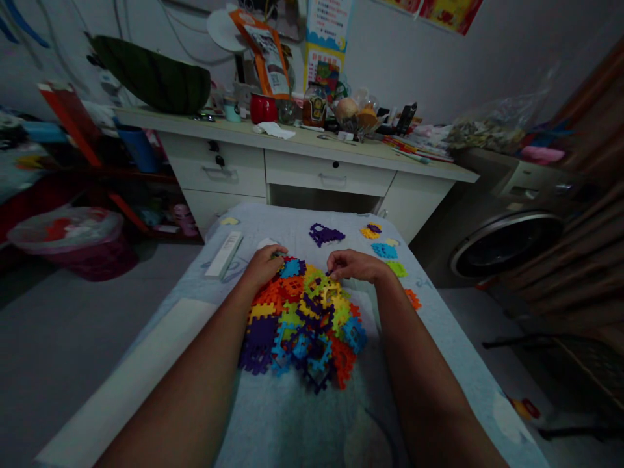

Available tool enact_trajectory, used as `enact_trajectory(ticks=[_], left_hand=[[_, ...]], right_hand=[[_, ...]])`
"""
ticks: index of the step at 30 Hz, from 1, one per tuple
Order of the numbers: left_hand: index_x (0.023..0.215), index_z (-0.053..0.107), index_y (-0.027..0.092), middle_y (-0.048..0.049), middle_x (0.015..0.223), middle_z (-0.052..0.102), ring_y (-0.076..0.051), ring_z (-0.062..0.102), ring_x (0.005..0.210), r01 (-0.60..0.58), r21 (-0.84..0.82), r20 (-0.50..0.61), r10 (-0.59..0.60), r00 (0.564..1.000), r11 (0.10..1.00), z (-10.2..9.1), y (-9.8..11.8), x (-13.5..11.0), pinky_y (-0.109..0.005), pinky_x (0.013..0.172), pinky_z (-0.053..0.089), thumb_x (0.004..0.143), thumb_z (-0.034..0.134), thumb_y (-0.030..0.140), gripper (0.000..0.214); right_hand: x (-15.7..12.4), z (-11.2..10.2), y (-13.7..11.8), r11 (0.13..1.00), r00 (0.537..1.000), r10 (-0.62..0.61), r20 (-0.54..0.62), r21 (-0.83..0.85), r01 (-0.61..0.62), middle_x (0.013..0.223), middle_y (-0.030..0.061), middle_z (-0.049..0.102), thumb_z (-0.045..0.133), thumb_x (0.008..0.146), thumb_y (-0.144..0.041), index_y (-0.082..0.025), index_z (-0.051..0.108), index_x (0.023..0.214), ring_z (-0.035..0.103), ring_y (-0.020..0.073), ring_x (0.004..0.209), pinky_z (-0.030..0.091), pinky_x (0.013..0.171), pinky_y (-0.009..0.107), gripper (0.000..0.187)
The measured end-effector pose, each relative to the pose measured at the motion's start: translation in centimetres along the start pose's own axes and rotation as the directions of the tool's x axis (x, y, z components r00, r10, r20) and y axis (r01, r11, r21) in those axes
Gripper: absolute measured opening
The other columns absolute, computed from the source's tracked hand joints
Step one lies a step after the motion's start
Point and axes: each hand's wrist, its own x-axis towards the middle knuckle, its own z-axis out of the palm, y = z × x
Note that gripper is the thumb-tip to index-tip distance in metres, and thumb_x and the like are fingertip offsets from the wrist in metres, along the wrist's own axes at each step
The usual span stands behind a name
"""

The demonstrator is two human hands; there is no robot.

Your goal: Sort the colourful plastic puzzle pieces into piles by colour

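A heap of interlocking plastic toy pieces, flat with toothed edges, lies on a cloth-covered table in orange, yellow, green, blue and purple. My left hand rests at the heap's far left edge, fingers curled beside a blue piece; what they grip is hidden. Over the heap's far right side, my right hand has thumb and fingers pinched together. A small dark bit shows at those fingertips, too small to name. Beyond the hands lies a separate purple piece.
Along the table's right side lie a yellow-and-purple piece, a blue piece, a green piece and an orange piece. A long white box lies at left. A cluttered white desk stands beyond; a washing machine is at right.
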Motion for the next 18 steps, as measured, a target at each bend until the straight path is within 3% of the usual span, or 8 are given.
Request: enact_trajectory(ticks=[9, 18], left_hand=[[0.100, 0.070, 0.020, -0.0039, 0.098, 0.070, -0.022, 0.063, 0.090, -0.015, 0.047, 0.015, 0.014, 1.000, 0.999, -0.2, 0.2, 0.1, -0.032, 0.080, 0.051, 0.070, 0.051, 0.029, 0.036], [0.100, 0.071, 0.020, -0.0043, 0.098, 0.071, -0.022, 0.065, 0.088, -0.001, 0.044, 0.015, 0.000, 1.000, 0.999, -0.1, 0.2, 0.1, -0.033, 0.080, 0.051, 0.070, 0.050, 0.029, 0.037]], right_hand=[[-0.3, -0.1, -0.1, 0.994, 1.000, -0.011, -0.009, 0.113, 0.012, 0.062, -0.0073, 0.053, 0.082, 0.061, -0.034, -0.018, 0.057, 0.080, 0.042, 0.0059, 0.051, 0.031, 0.045, 0.017, 0.036], [-1.3, -1.8, 0.6, 0.996, 0.965, -0.039, -0.260, 0.063, 0.057, 0.059, -0.0070, 0.053, 0.073, 0.066, -0.032, -0.018, 0.058, 0.082, 0.046, 0.0073, 0.051, 0.034, 0.047, 0.020, 0.026]])
